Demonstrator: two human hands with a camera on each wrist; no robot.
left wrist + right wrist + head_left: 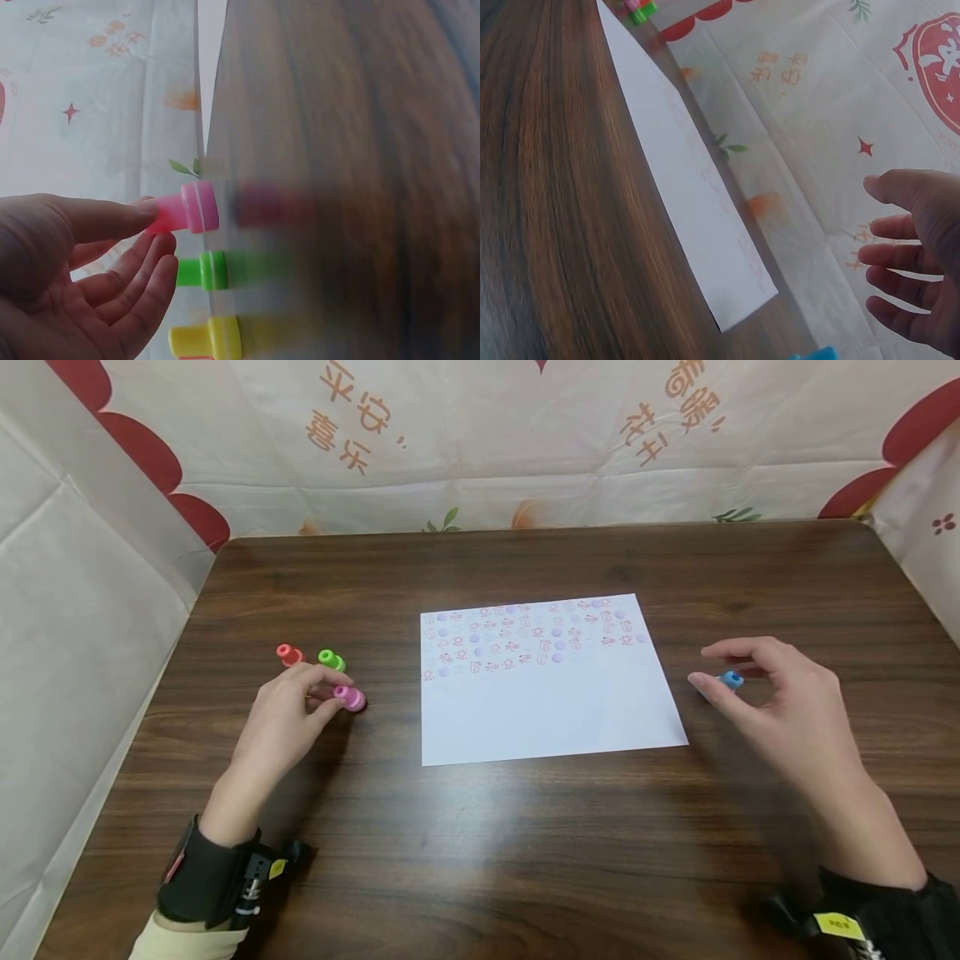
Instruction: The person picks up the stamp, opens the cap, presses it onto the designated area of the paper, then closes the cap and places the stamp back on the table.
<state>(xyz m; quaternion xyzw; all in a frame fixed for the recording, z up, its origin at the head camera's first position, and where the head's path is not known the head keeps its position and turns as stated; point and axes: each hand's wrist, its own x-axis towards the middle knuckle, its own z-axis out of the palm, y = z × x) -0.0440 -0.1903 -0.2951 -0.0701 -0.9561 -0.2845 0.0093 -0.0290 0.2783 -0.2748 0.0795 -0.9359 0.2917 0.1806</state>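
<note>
My left hand (281, 718) pinches a pink stamp (350, 697) between thumb and fingers at the left of the table. In the left wrist view, the base of the pink stamp (199, 206) points at the wood, close over its reflection. A green stamp (332, 661) and a red stamp (289, 654) stand just beyond this hand; a yellow stamp (226, 337) is mostly hidden by it in the head view. On the right, my right hand (787, 693) is spread with fingers apart beside a blue stamp (731, 679), which the hand partly covers.
A white sheet of paper (547, 714) lies mid-table between the hands, its far half printed with rows of small red and purple marks. The brown wooden table (480, 860) ends at a pale patterned cloth (480, 452) hanging behind it.
</note>
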